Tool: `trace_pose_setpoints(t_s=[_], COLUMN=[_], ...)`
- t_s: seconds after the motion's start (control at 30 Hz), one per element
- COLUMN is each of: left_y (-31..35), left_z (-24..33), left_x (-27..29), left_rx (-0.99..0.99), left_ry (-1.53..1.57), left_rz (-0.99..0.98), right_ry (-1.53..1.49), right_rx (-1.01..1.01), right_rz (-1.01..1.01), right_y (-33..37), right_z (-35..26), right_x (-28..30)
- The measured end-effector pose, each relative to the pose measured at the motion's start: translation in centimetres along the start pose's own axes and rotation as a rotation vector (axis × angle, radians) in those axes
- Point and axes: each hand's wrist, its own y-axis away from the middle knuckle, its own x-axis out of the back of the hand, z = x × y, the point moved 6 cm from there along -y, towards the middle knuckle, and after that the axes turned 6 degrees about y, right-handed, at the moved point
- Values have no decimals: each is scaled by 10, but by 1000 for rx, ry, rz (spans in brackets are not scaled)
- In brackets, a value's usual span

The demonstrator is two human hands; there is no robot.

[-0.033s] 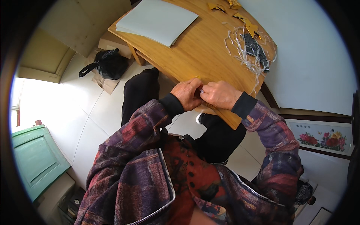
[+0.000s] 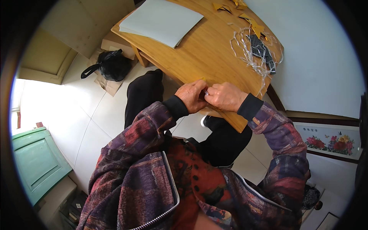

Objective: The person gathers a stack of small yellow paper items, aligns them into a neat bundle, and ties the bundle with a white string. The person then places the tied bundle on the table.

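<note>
Close together at the table's near edge, my left hand (image 2: 190,96) and my right hand (image 2: 226,96) are both closed, fingertips pinched toward each other. A bit of something small and whitish, see-through (image 2: 206,92), shows between them. A yellow tip (image 2: 202,78) sticks out just past my left fingers. My fingers hide the rest, so I cannot tell what is held. To the right on the wooden table (image 2: 199,50) lies a loose tangle of clear, whitish strands (image 2: 242,50), partly over a dark grey textured piece (image 2: 261,50). Beyond it is a gold star cutout (image 2: 257,29).
A stack of white sheets (image 2: 161,21) lies at the table's far left. More gold pieces (image 2: 222,7) are at the far edge. On the floor to the left sits a tied black plastic bag (image 2: 114,66) on brown cardboard. A framed flower picture (image 2: 327,141) stands at the right.
</note>
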Motion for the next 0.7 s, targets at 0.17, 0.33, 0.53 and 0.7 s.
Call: trace_pose_setpoints(t_s=[0.17,0.33,0.53,0.7], left_y=[0,-2,-2,-2], left_z=[-4,-1,2,1], left_x=[-1,-1,0,0], left_rx=[40,17,33,53], left_ry=[21,-34,56,96], left_rz=[-20,-17,-12,-45], right_ry=[52,2,-158,-106], right_rx=[51,-39,-215,-187], right_rz=[55,113,168,181], right_y=[-2,4,10,12], right_z=[-3,4,14,9], right_x=[3,0,-2,2])
